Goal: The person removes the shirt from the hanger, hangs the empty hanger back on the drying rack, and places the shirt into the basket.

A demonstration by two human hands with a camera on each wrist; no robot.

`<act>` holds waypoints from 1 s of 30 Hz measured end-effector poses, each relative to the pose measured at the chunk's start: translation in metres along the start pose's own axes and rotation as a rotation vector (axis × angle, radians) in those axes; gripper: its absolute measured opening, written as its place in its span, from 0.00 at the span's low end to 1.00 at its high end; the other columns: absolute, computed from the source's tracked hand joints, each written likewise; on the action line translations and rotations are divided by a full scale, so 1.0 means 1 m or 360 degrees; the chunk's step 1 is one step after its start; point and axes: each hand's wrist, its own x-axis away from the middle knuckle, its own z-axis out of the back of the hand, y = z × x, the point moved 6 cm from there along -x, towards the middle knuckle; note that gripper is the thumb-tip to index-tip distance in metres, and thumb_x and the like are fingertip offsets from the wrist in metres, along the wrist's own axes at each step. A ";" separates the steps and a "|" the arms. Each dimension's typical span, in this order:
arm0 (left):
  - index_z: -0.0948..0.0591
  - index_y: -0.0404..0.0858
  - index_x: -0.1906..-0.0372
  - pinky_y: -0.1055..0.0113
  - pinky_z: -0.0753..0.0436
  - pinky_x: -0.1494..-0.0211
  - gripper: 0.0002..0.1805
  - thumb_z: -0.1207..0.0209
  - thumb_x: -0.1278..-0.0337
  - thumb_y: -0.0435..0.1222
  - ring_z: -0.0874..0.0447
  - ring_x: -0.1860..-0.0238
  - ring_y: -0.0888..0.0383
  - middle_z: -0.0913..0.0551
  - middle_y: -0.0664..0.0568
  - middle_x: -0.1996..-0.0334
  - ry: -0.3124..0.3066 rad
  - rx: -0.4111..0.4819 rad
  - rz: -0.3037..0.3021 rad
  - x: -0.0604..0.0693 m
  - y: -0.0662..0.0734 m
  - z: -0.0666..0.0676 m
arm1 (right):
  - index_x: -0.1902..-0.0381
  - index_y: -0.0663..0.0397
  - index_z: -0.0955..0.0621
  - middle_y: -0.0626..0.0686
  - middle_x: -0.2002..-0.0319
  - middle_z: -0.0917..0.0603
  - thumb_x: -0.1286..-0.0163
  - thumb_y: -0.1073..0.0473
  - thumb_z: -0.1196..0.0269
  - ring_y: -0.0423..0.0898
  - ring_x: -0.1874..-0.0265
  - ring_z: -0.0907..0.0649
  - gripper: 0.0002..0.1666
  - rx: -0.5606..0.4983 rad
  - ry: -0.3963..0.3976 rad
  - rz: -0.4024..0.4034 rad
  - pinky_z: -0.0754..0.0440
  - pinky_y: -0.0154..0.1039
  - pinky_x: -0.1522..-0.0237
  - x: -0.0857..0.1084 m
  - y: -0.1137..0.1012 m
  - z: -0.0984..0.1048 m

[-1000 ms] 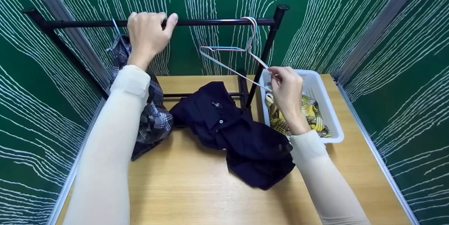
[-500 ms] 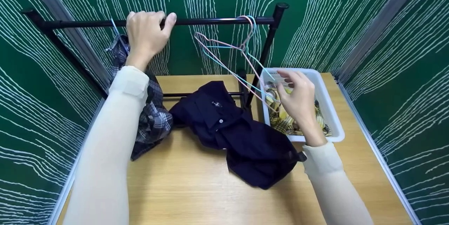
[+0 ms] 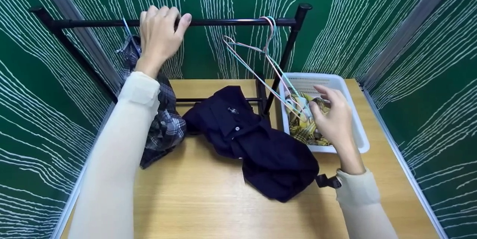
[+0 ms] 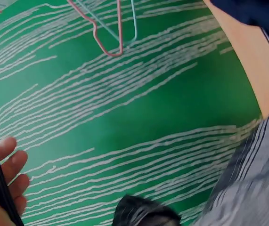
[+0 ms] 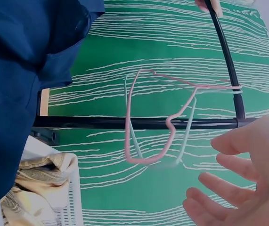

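Head view: wood table underneath. Black rack stands toward the back, top rail running L to R. Navy shirt lies crumpled mid-table, not on a hanger. Dark plaid shirt hangs nr L end of rail on blue hanger. White basket sits on table at R, w/ yellow plaid cloth inside. Pink hanger + teal hanger both hooked on rail nr R end, no garment on either; lower corners look to be over basket, but depth's hard to judge from above. L hand grips rail, fingers curled over it, prob. bracing rack. R hand: fingers apart, holding nothing, just beside hanger corners; R wrist view shows a gap, no contact. Step in hand, best read: taking one hanger off rail. Next move calls for R fingers to pinch a single hanger (pair's close, could tangle), then lift its hook clear w/ L hand steadying.
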 end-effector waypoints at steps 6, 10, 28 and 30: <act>0.19 0.41 0.42 0.55 0.36 0.29 0.22 0.48 0.21 0.53 0.31 0.39 0.46 0.22 0.46 0.44 0.0337 0.0175 0.0076 0.026 0.009 0.004 | 0.32 0.64 0.20 0.68 0.39 0.19 0.32 0.72 0.31 0.62 0.43 0.18 0.30 0.0006 -0.0002 -0.0050 0.24 0.51 0.44 0.020 0.014 0.001; 0.20 0.42 0.41 0.56 0.40 0.22 0.18 0.44 0.24 0.48 0.32 0.32 0.48 0.23 0.48 0.37 0.0505 0.0193 0.0106 0.052 0.017 0.003 | 0.30 0.63 0.22 0.70 0.36 0.21 0.32 0.70 0.31 0.66 0.41 0.21 0.32 0.0045 -0.0051 -0.0095 0.25 0.59 0.39 0.031 0.028 -0.001; 0.21 0.39 0.36 0.50 0.30 0.27 0.22 0.37 0.29 0.42 0.27 0.34 0.45 0.22 0.45 0.34 -0.0109 0.0641 0.0108 0.143 0.048 -0.105 | 0.27 0.62 0.24 0.70 0.27 0.29 0.33 0.69 0.29 0.68 0.26 0.32 0.36 0.0018 -0.0140 -0.0253 0.39 0.71 0.25 0.086 0.050 -0.012; 0.23 0.40 0.32 0.48 0.32 0.26 0.25 0.37 0.28 0.45 0.29 0.31 0.44 0.24 0.45 0.31 -0.0213 0.0661 0.0151 0.153 0.044 -0.121 | 0.26 0.61 0.25 0.70 0.26 0.32 0.33 0.67 0.29 0.69 0.25 0.33 0.37 0.0010 -0.0160 -0.0311 0.40 0.73 0.26 0.096 0.051 -0.014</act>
